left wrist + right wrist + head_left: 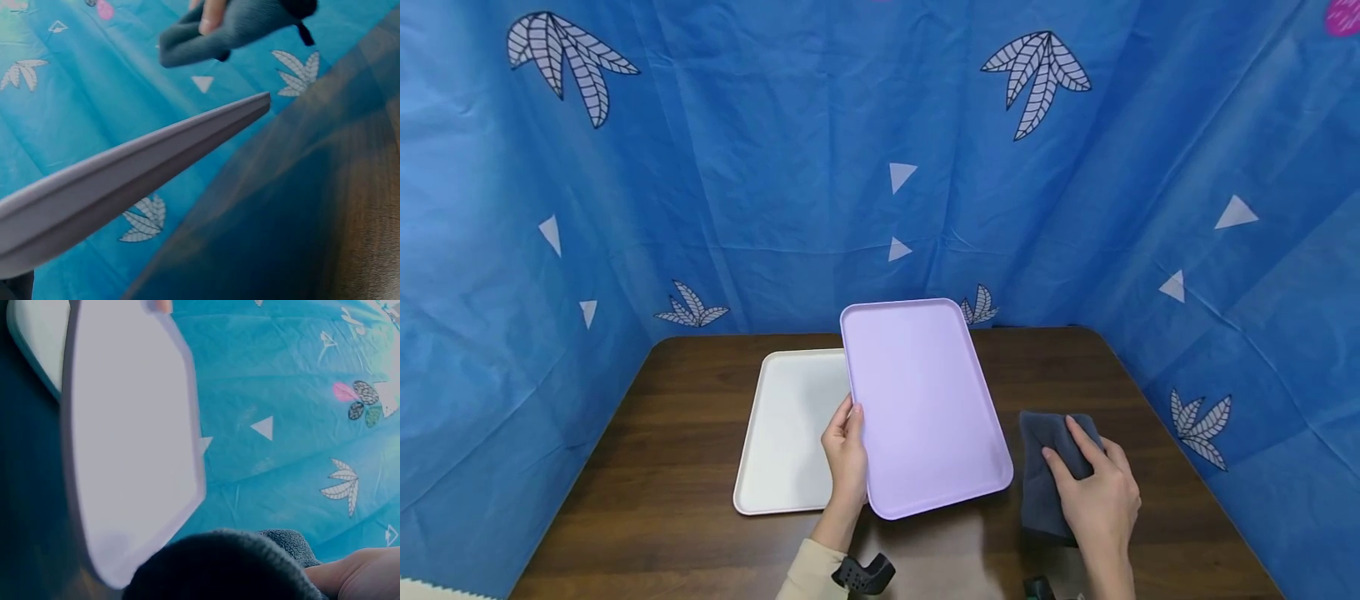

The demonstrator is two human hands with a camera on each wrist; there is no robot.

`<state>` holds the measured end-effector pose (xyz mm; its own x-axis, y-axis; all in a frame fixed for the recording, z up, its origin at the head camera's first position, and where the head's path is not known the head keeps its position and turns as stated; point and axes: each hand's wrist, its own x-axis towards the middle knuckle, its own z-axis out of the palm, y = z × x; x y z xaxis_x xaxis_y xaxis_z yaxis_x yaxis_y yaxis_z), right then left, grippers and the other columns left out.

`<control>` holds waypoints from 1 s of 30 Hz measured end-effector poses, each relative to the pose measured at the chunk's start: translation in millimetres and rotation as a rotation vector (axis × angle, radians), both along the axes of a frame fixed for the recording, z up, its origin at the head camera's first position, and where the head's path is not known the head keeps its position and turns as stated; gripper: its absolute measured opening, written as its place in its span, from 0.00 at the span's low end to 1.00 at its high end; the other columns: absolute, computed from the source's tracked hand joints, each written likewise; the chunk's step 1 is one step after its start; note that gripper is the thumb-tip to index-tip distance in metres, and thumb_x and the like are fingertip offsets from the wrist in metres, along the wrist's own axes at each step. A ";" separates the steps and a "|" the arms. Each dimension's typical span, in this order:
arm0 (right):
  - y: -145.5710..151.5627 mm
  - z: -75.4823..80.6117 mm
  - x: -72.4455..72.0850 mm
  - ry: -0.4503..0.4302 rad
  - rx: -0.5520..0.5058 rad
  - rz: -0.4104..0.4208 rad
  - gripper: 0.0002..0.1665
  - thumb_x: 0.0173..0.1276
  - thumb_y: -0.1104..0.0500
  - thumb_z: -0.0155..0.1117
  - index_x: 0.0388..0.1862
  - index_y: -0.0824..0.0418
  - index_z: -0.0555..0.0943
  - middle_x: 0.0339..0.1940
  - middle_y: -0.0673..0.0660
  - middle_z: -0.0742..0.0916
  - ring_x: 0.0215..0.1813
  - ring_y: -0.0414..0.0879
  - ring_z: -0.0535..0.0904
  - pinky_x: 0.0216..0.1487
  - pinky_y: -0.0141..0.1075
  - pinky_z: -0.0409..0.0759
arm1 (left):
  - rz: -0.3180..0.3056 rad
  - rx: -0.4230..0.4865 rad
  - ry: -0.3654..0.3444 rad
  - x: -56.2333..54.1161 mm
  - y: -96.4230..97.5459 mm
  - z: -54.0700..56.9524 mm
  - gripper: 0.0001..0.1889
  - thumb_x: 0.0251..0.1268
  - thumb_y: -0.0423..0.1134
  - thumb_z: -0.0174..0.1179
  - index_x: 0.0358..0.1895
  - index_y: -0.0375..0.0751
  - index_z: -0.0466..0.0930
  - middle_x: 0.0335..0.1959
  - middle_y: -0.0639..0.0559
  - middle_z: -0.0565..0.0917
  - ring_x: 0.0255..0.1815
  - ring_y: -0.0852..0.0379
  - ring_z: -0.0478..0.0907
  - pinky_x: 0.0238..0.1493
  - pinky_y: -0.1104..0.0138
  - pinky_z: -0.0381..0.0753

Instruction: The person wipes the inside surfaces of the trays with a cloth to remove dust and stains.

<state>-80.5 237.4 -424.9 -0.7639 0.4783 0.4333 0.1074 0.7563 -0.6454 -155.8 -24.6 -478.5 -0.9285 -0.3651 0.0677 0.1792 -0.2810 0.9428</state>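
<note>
My left hand (pixel 847 454) grips the left long edge of a lilac tray (pixel 928 408), thumb on its inner face. The tray is raised and tilted up off the table, its inside facing me. Off to the right, my right hand (pixel 1101 496) holds a folded dark grey cloth (pixel 1043 475) between thumb and fingers. In the left wrist view the tray (pixel 137 178) shows edge-on, with the cloth (pixel 240 31) beyond it. The right wrist view has the cloth (pixel 219 565) close by, just below the tray (pixel 134 437).
A white tray (pixel 797 433) lies flat on the brown wooden table (pixel 662 467), its right part hidden behind the lilac tray. Blue patterned curtains (pixel 775 167) hang at the back and both sides of the table.
</note>
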 end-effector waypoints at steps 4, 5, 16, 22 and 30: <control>0.5 2.5 -2.1 0.013 -0.002 0.004 0.34 0.52 0.62 0.78 0.61 0.57 0.81 0.51 0.68 0.81 0.51 0.69 0.78 0.47 0.63 0.73 | -0.020 0.007 -0.045 -7.4 6.2 -7.9 0.21 0.76 0.36 0.49 0.64 0.26 0.71 0.56 0.32 0.80 0.44 0.65 0.81 0.43 0.75 0.81; 0.3 2.8 -2.5 0.015 -0.003 0.006 0.34 0.52 0.62 0.78 0.61 0.56 0.81 0.51 0.68 0.81 0.51 0.69 0.78 0.47 0.63 0.73 | -0.023 0.008 -0.055 -9.3 8.1 -9.3 0.20 0.76 0.35 0.49 0.64 0.26 0.71 0.56 0.32 0.80 0.43 0.65 0.81 0.43 0.75 0.81; -2.8 1.3 -5.8 0.007 -0.031 0.023 0.34 0.52 0.61 0.79 0.60 0.56 0.81 0.52 0.67 0.81 0.52 0.67 0.78 0.46 0.60 0.74 | -0.071 -0.079 -0.110 -33.4 32.8 -29.5 0.21 0.76 0.33 0.47 0.64 0.20 0.68 0.62 0.28 0.75 0.66 0.37 0.71 0.68 0.51 0.69; -5.3 0.4 -5.4 0.005 -0.037 0.040 0.34 0.51 0.61 0.79 0.61 0.56 0.81 0.51 0.67 0.82 0.52 0.67 0.79 0.46 0.59 0.75 | -0.112 -0.106 -0.151 -45.8 43.0 -43.8 0.20 0.76 0.31 0.45 0.63 0.17 0.67 0.62 0.25 0.73 0.67 0.33 0.69 0.69 0.46 0.67; -6.9 0.3 -2.6 -0.005 -0.054 0.035 0.34 0.52 0.61 0.79 0.61 0.57 0.81 0.50 0.67 0.82 0.52 0.67 0.78 0.47 0.60 0.74 | -0.093 -0.148 -0.162 -51.0 48.8 -50.7 0.20 0.75 0.31 0.47 0.61 0.18 0.70 0.60 0.25 0.75 0.64 0.33 0.71 0.67 0.46 0.69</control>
